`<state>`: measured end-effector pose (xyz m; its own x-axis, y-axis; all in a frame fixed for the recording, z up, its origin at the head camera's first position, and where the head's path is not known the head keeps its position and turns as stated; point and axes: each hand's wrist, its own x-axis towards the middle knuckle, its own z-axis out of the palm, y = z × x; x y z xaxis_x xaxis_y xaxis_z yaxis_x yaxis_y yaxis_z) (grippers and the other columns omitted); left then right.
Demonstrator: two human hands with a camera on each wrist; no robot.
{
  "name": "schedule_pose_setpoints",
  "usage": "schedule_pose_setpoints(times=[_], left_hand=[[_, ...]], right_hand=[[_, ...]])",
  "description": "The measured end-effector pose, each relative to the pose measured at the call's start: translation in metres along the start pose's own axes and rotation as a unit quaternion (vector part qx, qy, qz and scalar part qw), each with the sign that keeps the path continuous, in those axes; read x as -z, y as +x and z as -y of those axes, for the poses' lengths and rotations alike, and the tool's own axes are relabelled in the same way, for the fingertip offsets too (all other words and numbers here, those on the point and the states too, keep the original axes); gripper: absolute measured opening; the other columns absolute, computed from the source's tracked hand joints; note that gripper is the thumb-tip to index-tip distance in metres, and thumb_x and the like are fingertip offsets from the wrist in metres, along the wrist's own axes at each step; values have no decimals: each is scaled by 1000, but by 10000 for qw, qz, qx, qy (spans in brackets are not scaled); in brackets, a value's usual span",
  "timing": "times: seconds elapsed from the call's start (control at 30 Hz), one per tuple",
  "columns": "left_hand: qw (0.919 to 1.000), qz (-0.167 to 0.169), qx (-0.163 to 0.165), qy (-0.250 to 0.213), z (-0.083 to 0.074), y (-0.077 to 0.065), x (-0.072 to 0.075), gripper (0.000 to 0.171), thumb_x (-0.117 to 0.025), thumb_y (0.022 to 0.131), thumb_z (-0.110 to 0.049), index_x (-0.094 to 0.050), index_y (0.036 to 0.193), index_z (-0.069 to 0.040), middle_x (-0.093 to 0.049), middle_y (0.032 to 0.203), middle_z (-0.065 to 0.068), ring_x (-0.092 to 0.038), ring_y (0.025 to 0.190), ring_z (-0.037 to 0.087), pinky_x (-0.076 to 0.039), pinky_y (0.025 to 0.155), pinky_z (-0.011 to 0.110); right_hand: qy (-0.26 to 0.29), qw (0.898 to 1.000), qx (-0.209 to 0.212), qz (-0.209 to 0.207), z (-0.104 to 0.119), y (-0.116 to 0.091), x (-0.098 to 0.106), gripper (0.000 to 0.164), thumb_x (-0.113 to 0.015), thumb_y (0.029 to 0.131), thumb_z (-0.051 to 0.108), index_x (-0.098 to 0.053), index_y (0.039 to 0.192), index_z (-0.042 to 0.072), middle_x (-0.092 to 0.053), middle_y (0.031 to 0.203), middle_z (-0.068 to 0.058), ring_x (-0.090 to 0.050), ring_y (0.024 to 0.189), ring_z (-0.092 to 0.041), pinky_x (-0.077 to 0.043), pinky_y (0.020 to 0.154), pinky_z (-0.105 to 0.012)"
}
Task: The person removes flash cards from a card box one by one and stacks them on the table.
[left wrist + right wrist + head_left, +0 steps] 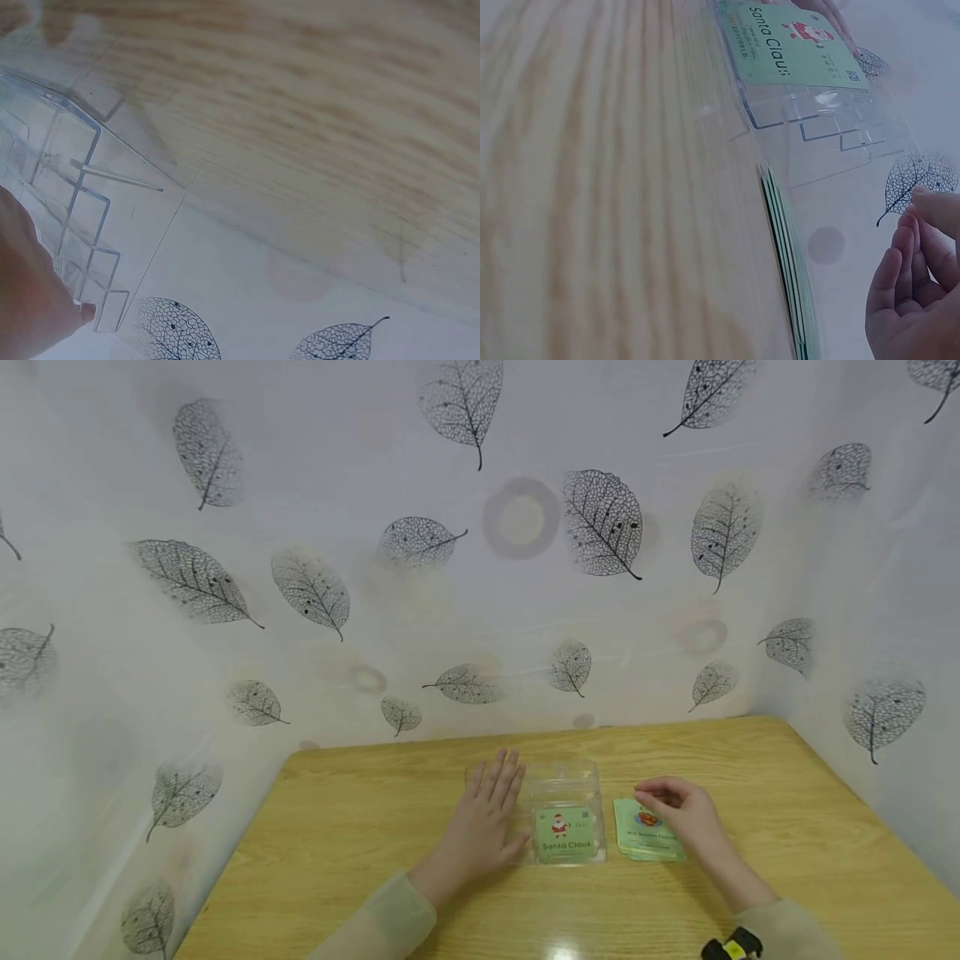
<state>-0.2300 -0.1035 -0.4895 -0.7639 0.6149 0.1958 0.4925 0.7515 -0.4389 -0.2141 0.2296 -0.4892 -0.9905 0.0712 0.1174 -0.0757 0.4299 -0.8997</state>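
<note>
A clear stepped plastic card holder [566,792] stands on the table, with a green card reading "Santa Claus" [566,837] in its front slot. My left hand [486,822] rests along the holder's left side, its fingers straight and spread a little. The left wrist view shows part of that hand against the holder's stepped wall [86,195]. To the right of the holder lies a small stack of green cards [647,835], the top one bearing a picture of food. Over the stack's upper part hovers my right hand [678,806]; its fingers are loosely bent, with no card visible between them.
The wooden table [337,843] runs back to a white curtain [360,468] printed with dark leaves, which also hangs at both sides. A black strapped device [733,945] is on my right wrist.
</note>
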Motion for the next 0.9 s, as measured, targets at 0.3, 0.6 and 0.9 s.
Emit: schedule_pose_setpoints(times=[0.3,0.6,0.9], left_hand=[[10000,-16,-2,23,-1,1,-2,96,-34,105,-71,-13,170,-3,-7,180,17,-11,168,34,-20,136,48],[10000,-24,-5,-13,0,1,-3,97,-34,105,-70,-10,170,-3,-6,180,17,-9,168,34,-19,136,49],[9999,-131,-24,15,0,1,-5,97,-35,105,-70,-13,170,-2,-12,179,18,-13,167,35,-24,135,50]], right_hand=[[209,9995,-150,205,6,-2,-5,26,-76,98,10,-73,118,-8,-77,97,-1,-69,79,-2,-62,70,-22],[280,9993,5,256,12,-4,-12,25,-76,97,7,-73,117,-8,-78,101,-8,-66,79,1,-60,70,-19],[125,9993,214,266,18,-5,-21,17,-76,96,5,-76,110,-5,-79,98,-12,-65,80,4,-57,74,-18]])
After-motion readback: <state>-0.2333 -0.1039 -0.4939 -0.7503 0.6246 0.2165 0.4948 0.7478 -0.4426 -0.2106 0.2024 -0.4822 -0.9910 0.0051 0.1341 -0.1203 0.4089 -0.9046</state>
